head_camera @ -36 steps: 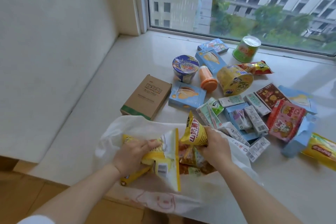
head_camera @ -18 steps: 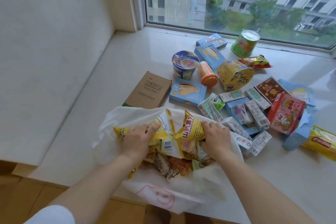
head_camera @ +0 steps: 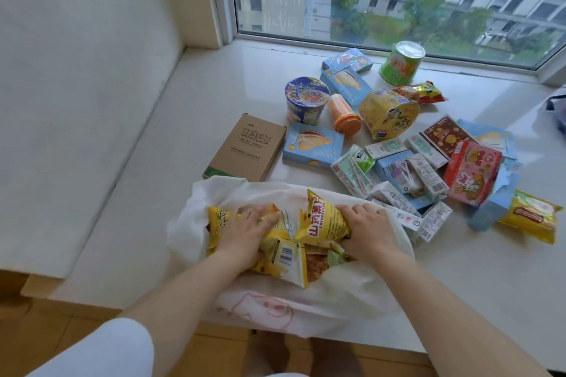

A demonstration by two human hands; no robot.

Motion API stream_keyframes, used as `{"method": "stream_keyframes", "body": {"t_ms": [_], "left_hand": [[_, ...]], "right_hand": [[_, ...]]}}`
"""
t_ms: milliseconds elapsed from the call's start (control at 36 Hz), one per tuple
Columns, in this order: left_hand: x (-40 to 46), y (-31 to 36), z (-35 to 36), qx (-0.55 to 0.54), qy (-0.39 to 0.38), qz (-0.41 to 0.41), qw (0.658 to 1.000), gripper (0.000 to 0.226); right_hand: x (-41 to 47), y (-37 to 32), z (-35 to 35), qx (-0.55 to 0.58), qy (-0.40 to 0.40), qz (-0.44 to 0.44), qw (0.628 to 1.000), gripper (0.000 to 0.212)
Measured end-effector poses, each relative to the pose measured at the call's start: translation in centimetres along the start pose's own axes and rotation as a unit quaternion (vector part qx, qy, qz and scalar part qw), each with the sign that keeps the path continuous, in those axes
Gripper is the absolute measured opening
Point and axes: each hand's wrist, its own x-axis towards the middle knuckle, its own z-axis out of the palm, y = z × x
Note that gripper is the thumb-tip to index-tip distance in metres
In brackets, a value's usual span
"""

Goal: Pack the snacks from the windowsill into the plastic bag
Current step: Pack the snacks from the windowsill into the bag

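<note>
A white plastic bag (head_camera: 275, 306) lies open at the windowsill's front edge with several snack packets inside. My left hand (head_camera: 245, 229) presses down on a yellow packet (head_camera: 275, 257) in the bag, fingers curled over its top. My right hand (head_camera: 367, 229) grips a yellow chip bag (head_camera: 324, 220) with red lettering at the bag's mouth. Beyond the bag, loose snacks lie on the sill: a brown cardboard box (head_camera: 245, 147), a blue box (head_camera: 312, 144), a blue noodle cup (head_camera: 306, 98), an orange bottle (head_camera: 343, 115), and a yellow tub (head_camera: 389, 113).
Small milk cartons (head_camera: 407, 174), a pink packet (head_camera: 471, 171), a yellow wrapped snack (head_camera: 533, 214) and a green cup (head_camera: 401, 63) crowd the right side of the marble windowsill (head_camera: 190, 119). A wall stands on the left, the window pane behind. The floor lies below the front edge.
Both hands have pushed the yellow packets lower into the bag. The upright packet under my left hand now lies flatter.
</note>
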Motion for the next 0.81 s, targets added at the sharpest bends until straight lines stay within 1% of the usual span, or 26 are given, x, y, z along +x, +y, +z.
{"method": "stream_keyframes", "body": {"t_ms": [28, 56, 111, 139, 167, 194, 250, 278, 333, 389, 417, 472, 528, 583, 639, 694, 722, 778, 806], "left_hand": [[-0.6, 0.1, 0.2, -0.005, 0.027, 0.030, 0.999, 0.091], [-1.4, 0.0, 0.5, -0.014, 0.075, 0.060, 0.995, 0.084], [-3.7, 0.0, 1.6, -0.051, 0.197, 0.119, 0.972, 0.058], [-5.1, 0.1, 2.1, -0.055, 0.223, 0.146, 0.962, 0.048], [-6.3, 0.1, 2.7, -0.039, 0.215, 0.167, 0.961, 0.044], [-7.3, 0.1, 3.6, -0.011, 0.185, 0.172, 0.967, 0.046], [-8.7, 0.1, 4.8, 0.037, 0.095, 0.129, 0.986, 0.048], [-9.1, 0.1, 5.2, 0.048, 0.047, 0.105, 0.992, 0.044], [-10.0, 0.1, 5.9, 0.055, 0.021, 0.078, 0.995, 0.031], [-11.8, 0.4, 5.8, 0.039, 0.013, 0.080, 0.996, 0.013], [-12.8, 0.6, 5.6, 0.022, 0.020, 0.085, 0.996, 0.008], [-14.7, 0.8, 5.2, -0.026, 0.075, 0.103, 0.991, 0.014], [-16.4, 1.0, 4.6, -0.064, 0.125, 0.122, 0.983, 0.011], [-17.7, 1.3, 4.1, -0.075, 0.158, 0.133, 0.976, 0.009], [-18.5, 1.4, 3.6, -0.058, 0.160, 0.114, 0.979, 0.011], [-18.7, 1.4, 3.3, -0.023, 0.163, 0.093, 0.982, 0.007], [-18.7, 1.6, 3.1, -0.015, 0.164, 0.082, 0.983, 0.007], [-18.8, 1.7, 3.1, -0.021, 0.167, 0.075, 0.983, 0.018], [-18.8, 1.8, 2.8, -0.024, 0.151, 0.072, 0.986, 0.021]], "right_hand": [[-0.2, -0.4, -0.2, 0.007, 0.004, -0.005, 1.000, 0.064], [-0.3, -0.9, -0.4, 0.018, 0.009, -0.012, 1.000, 0.065], [-0.8, -2.1, -0.8, 0.039, 0.021, -0.027, 0.999, 0.068], [-1.0, -2.8, -0.9, 0.049, 0.027, -0.035, 0.998, 0.069], [-1.2, -3.4, -0.8, 0.062, 0.033, -0.045, 0.997, 0.070], [-1.3, -4.2, -0.6, 0.079, 0.040, -0.058, 0.994, 0.070], [-1.5, -5.7, -0.4, 0.103, 0.030, -0.082, 0.991, 0.071], [-1.5, -6.5, -0.3, 0.109, 0.013, -0.095, 0.989, 0.072], [-1.7, -7.8, -0.3, 0.116, -0.019, -0.119, 0.986, 0.076], [-1.9, -9.0, -0.6, 0.118, -0.026, -0.135, 0.983, 0.079], [-2.1, -9.6, -0.6, 0.111, -0.024, -0.145, 0.983, 0.081], [-2.3, -10.5, -0.2, 0.077, -0.020, -0.172, 0.982, 0.084], [-2.7, -10.9, 0.6, 0.035, -0.018, -0.196, 0.980, 0.087], [-3.3, -11.0, 1.8, -0.002, -0.042, -0.210, 0.977, 0.089], [-4.0, -11.1, 3.1, -0.052, -0.087, -0.236, 0.966, 0.090], [-4.5, -11.3, 4.1, -0.111, -0.118, -0.258, 0.953, 0.086], [-4.6, -11.4, 4.5, -0.133, -0.130, -0.257, 0.948, 0.084], [-4.9, -11.7, 4.8, -0.158, -0.151, -0.237, 0.947, 0.080], [-5.0, -11.7, 4.9, -0.160, -0.158, -0.224, 0.948, 0.077]]}}
